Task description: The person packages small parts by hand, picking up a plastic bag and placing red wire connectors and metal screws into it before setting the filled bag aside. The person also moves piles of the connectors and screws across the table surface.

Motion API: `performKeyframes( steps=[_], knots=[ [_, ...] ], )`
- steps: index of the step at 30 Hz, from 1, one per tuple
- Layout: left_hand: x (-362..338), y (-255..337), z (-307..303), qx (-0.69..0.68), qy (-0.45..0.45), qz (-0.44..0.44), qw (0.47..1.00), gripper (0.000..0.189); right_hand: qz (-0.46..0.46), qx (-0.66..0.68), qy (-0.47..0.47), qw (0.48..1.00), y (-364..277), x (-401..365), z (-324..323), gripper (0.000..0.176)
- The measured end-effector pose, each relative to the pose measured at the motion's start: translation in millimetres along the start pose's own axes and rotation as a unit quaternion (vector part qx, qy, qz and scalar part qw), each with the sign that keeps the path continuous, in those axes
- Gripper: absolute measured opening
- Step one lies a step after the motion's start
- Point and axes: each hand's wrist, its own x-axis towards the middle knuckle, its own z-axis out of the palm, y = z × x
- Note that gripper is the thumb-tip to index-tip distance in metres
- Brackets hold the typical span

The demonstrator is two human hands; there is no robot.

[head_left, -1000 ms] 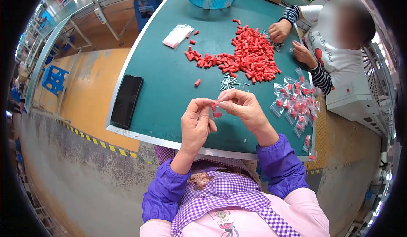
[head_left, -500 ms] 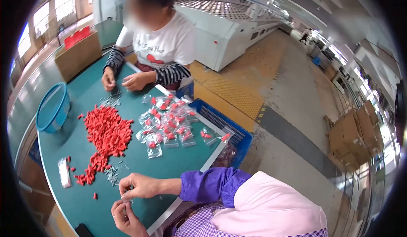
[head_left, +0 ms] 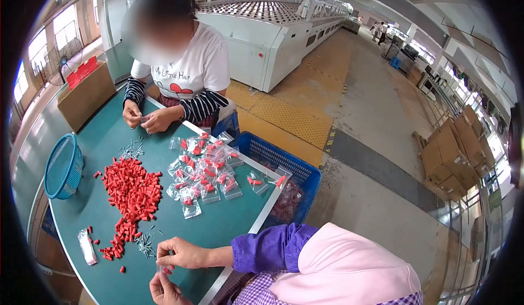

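My right hand (head_left: 183,253), in a purple sleeve, pinches the top of a small clear bag (head_left: 166,269) with red in it. Just below, my left hand (head_left: 164,291) has its fingertips closed on the lower side of the same bag. Close by lie grey screws (head_left: 144,245) and a loose red cap (head_left: 123,269). A large heap of red caps (head_left: 131,187) spreads over the green table (head_left: 109,286). Filled clear bags (head_left: 204,168) with red pieces are piled right of the heap.
Across the table, a co-worker (head_left: 191,54) holds something small with both hands. A blue basket (head_left: 64,166) and a cardboard box (head_left: 87,97) stand at the left. A blue crate (head_left: 305,179) adjoins the table's right edge. White strips (head_left: 87,246) lie at lower left.
The camera view has shifted. Red now shows in the bag between my hands, where none was clear before. The co-worker's hands are closer together.
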Motion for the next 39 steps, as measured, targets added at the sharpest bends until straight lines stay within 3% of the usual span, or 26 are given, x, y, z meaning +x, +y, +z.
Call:
performKeyframes(
  steps=[4,7,9,10,15,17,21,23,26,27,28,31,32,34,35,36,37,39],
  knots=[
    [-1.7,-6.6,-2.8,-0.048,-0.008,0.024,0.999,0.013,0.011,-0.003,0.027,1.0,-2.1,-2.9,3.6,0.016],
    [1.1,-10.2,-6.4,-0.074,-0.026,-0.025,0.997,0.018,0.025,-0.024,0.024,0.999,-4.8,-6.0,3.7,0.015],
    [2.9,-13.5,-5.1,-0.041,-0.02,-0.012,0.999,0.006,0.021,-0.039,0.004,0.999,-2.1,-9.3,5.4,0.014],
    [5.3,-16.6,-0.3,-0.066,-0.012,0.025,0.997,0.009,-0.014,-0.094,0.017,0.995,-2.2,-11.0,6.4,0.014],
    [-5.5,-12.2,0.8,-0.092,-0.013,-0.032,0.995,0.007,-0.059,-0.179,0.065,0.98,-3.2,-19.2,11.0,0.011],
    [-7.1,-4.2,5.0,-0.129,0.002,-0.076,0.989,0.008,-0.114,-0.252,0.043,0.96,-2.9,-16.7,5.8,0.009],
    [-9.9,-12.0,-1.9,-0.138,-0.02,-0.079,0.987,0.005,-0.046,-0.226,0.014,0.973,-4.3,-17.4,5.8,0.01],
    [-10.7,-9.8,4.5,-0.199,-0.049,-0.116,0.972,0.009,-0.136,-0.296,0.024,0.945,-10.7,-17.6,3.2,0.007],
    [-2.7,-12.5,1.9,-0.374,-0.092,-0.158,0.909,0.034,-0.202,-0.403,0.107,0.886,-34.1,-10.9,-17.9,0.004],
    [0.4,-19.5,-1.9,-0.429,-0.083,-0.172,0.883,0.036,-0.239,-0.463,0.153,0.84,-43.0,-6.1,-30.4,0.012],
    [1.9,-20.3,-6.0,-0.446,-0.082,-0.172,0.874,0.037,-0.256,-0.484,0.215,0.809,-51.6,-2.0,-42.4,0.01],
    [4.6,-15.6,-4.6,-0.474,-0.064,-0.154,0.865,0.038,-0.345,-0.644,0.285,0.621,-76.7,11.0,-64.5,0.012],
    [3.5,-13.3,-2.9,-0.48,-0.058,-0.145,0.863,0.038,-0.345,-0.642,0.278,0.625,-72.8,10.4,-59.8,0.012],
    [1.5,-9.2,0.0,-0.449,-0.049,-0.135,0.882,0.038,-0.164,-0.435,0.198,0.863,-62.6,1.6,-47.6,0.016],
    [0.8,-8.3,2.1,-0.417,-0.047,-0.125,0.899,0.038,-0.071,-0.332,0.116,0.933,-52.0,-2.5,-38.1,0.018],
    [-0.5,-8.6,4.3,-0.398,-0.043,-0.115,0.909,0.039,0.024,-0.218,0.031,0.975,-36.4,-6.4,-26.0,0.019],
    [-1.9,-9.9,6.4,-0.398,-0.041,-0.115,0.909,0.039,0.084,-0.169,-0.02,0.982,-19.0,-9.7,-14.9,0.023],
    [-5.7,-12.9,9.1,-0.375,-0.064,-0.067,0.923,0.039,0.114,-0.095,-0.079,0.986,-0.4,-17.2,7.9,0.029]
  ],
)
